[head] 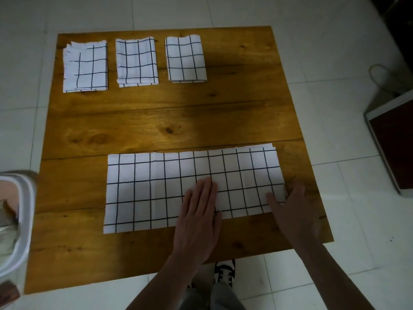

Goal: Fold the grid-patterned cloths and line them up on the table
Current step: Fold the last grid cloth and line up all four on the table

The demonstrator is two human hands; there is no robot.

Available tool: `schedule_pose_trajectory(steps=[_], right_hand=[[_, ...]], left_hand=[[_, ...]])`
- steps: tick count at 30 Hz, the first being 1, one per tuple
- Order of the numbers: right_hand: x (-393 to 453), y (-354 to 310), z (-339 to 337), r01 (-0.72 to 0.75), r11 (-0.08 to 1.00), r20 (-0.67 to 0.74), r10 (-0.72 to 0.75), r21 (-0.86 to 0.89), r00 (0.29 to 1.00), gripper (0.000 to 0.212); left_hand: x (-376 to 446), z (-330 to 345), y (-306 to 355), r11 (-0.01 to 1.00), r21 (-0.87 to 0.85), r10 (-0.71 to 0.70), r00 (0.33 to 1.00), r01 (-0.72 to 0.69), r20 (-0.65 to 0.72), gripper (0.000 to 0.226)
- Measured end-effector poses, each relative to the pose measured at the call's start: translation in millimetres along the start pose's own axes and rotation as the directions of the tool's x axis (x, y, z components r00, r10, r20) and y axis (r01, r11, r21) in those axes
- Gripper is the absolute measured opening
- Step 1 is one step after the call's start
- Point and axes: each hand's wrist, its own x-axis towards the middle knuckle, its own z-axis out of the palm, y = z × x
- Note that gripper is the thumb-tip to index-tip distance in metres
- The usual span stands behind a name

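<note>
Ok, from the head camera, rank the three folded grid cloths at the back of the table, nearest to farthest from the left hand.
Measured from the left hand, which lies flat on the long unfolded grid cloth:
1. Right folded white grid cloth, back centre of the wooden table.
2. Middle folded grid cloth, to its left.
3. Left folded grid cloth, back left corner.

matt cloths (pixel 192 189), glossy wooden table (pixel 156 121)

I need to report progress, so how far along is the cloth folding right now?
Done: three folded cloths lie in a row along the table's far edge. In hand: a fourth cloth, a long strip, lies near the front; the left hand presses flat on it and the right hand is at its right end. Left: fold it smaller and add it to the row.
</note>
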Motion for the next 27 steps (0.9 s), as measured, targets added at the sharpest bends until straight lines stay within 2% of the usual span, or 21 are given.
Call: schedule_pose_trajectory(steps=[4, 7, 11, 13, 17, 23, 27], right_hand=[[0, -2, 3, 0.007, 0.991, 0.001, -0.007, 0.132, 1.000, 0.048], [-4, -6, 3, 0.010, 0.951, -0.020, -0.004, 0.310, 1.000, 0.050], [-12, -12, 0, -0.027, 0.815, -0.031, 0.054, 0.579, 0.998, 0.057], [-17, -16, 0, -0.014, 0.751, -0.044, 0.057, 0.661, 0.997, 0.050], [-32, -31, 1, 0.080, 0.716, -0.079, -0.035, 0.693, 0.996, 0.015], [-54, -60, 12, 0.230, 0.694, -0.156, -0.169, 0.682, 0.973, 0.014], [-75, -90, 20, 0.389, 0.665, -0.225, -0.321, 0.637, 0.920, 0.018]], left_hand=[[0, 0, 0, 1.000, -0.003, -0.004, 1.000, 0.004, 0.000, 0.068], [0, -1, 0, 1.000, -0.010, -0.004, 1.000, 0.004, 0.001, 0.068], [-1, -1, 1, 1.000, -0.021, -0.013, 1.000, 0.013, -0.010, 0.068], [-1, -2, 3, 0.999, -0.030, -0.011, 1.000, 0.010, -0.029, 0.067], [-3, -7, 1, 0.996, -0.085, -0.035, 0.996, 0.028, -0.080, 0.067], [-33, -21, -34, 0.985, -0.103, -0.155, 0.974, 0.139, -0.168, 0.065], [-61, -25, -72, 0.966, -0.076, -0.258, 0.942, 0.247, -0.214, 0.062]])
